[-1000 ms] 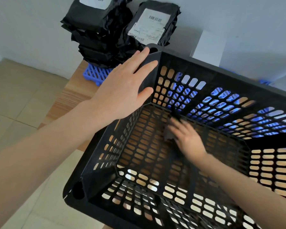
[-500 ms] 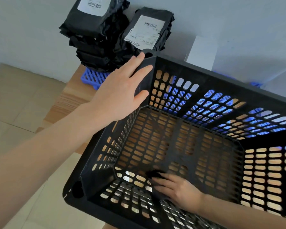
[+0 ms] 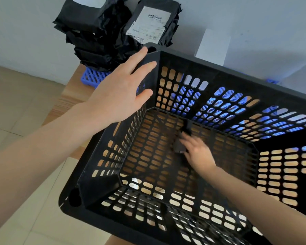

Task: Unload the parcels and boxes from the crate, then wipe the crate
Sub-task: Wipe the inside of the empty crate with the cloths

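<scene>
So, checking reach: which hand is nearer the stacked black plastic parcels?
Left. The left hand rests on the far corner of the black perforated plastic crate, beside the parcels; the right hand is down on its floor.

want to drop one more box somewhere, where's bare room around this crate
The crate floor is bare left of the right hand and cloth. A table strip lies free beside the crate's left wall. Far-left corner is crowded: stacked parcels on a blue tray.

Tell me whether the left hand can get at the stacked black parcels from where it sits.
Probably yes. The left hand lies flat on the far left corner of the crate, holding nothing. The black parcels stand just beyond that corner, with nothing between them.
</scene>
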`<control>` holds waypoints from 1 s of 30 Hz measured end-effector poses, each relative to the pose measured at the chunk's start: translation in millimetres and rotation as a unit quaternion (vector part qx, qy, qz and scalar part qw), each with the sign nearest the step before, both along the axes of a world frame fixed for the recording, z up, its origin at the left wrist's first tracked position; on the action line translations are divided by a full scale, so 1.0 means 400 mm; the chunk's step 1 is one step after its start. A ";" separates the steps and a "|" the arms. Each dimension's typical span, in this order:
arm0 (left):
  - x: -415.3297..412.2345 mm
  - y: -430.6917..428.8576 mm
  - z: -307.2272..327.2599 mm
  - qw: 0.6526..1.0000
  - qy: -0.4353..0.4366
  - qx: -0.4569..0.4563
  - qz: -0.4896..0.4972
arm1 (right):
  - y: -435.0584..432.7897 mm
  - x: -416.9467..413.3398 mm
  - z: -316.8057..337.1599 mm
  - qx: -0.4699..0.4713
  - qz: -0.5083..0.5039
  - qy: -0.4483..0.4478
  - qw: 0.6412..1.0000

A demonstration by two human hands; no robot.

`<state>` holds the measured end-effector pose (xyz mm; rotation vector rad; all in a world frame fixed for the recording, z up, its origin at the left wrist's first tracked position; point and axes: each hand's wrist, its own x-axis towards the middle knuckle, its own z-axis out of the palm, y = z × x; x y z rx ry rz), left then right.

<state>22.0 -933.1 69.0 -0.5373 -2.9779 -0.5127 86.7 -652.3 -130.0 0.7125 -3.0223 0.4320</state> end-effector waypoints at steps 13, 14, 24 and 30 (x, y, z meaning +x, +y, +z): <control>0.003 0.005 0.001 1.000 0.006 0.015 -0.001 | 0.047 0.108 0.006 0.014 0.189 0.023 0.982; 0.002 0.005 0.002 1.000 0.006 0.015 0.000 | 0.047 0.052 0.009 0.008 0.123 0.030 0.992; 0.004 0.003 0.004 1.000 0.009 0.010 0.003 | 0.017 0.056 0.012 -0.006 0.071 -0.020 0.997; 0.005 0.004 0.002 1.000 0.012 0.009 0.002 | 0.040 0.274 0.007 0.001 0.286 -0.128 0.950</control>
